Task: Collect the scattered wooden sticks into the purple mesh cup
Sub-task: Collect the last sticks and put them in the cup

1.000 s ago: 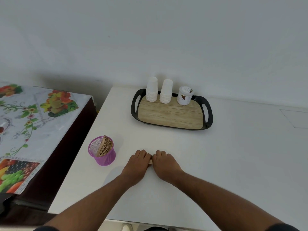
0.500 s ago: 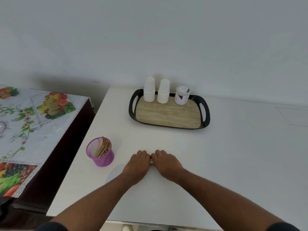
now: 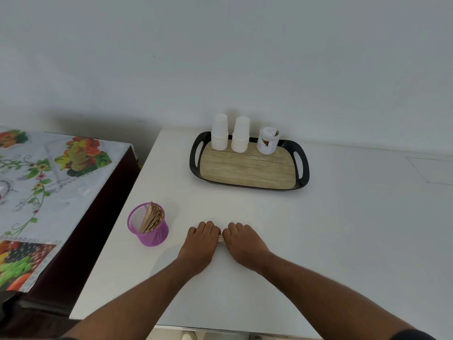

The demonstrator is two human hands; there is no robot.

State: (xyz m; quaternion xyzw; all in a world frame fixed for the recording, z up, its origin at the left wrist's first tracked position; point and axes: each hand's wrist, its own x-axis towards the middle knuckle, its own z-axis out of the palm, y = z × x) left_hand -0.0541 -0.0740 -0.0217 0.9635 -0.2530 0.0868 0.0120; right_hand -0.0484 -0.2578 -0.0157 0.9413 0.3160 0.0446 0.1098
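On the white counter (image 3: pixel 343 229), both hands are pressing together. The left hand (image 3: pixel 199 244) and right hand (image 3: pixel 242 245) are gripping wooden sticks (image 3: pixel 220 238) with curled fingers (image 3: pixel 208 228), right of the purple mesh cup (image 3: pixel 148 228).

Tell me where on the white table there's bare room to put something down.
The widest bare patch of the white table lies right of the right hand, in front of the tray. The strip between tray and hands is bare too. It is crowded around the left hand, close to the purple cup, with sticks pressed between the hands.

Cup lower left, tray upper centre.
Mesh cup (image 3: pixel 148 225) holds sticks (image 3: pixel 152 217), left of both hands; tray (image 3: pixel 248 165) above.
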